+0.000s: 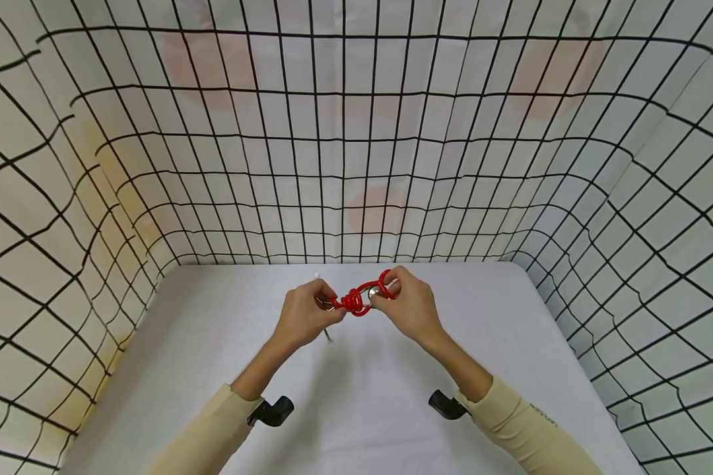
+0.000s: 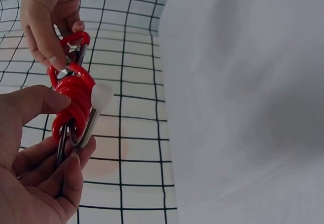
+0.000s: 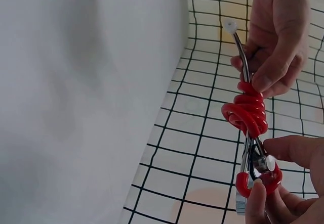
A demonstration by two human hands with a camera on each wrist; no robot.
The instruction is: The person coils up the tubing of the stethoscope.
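Both hands hold up a bundle of glossy red cord (image 1: 353, 301) wound round bent metal rods, above the table. My left hand (image 1: 304, 313) grips its left end, with thumb and fingers round the rods (image 2: 62, 145) and the red coils. My right hand (image 1: 412, 305) pinches the other end, where a red loop (image 3: 276, 181) passes around a round metal piece (image 3: 267, 163). One rod, with a white tip (image 3: 230, 26), sticks out past the coils near the left hand. Fingers hide parts of both ends.
A white-covered table (image 1: 214, 343) lies beneath the hands. Black grid netting (image 1: 344, 158) rises at the back and along both sides, with pale walls behind. Black devices (image 1: 273, 412) are worn at both sleeve cuffs.
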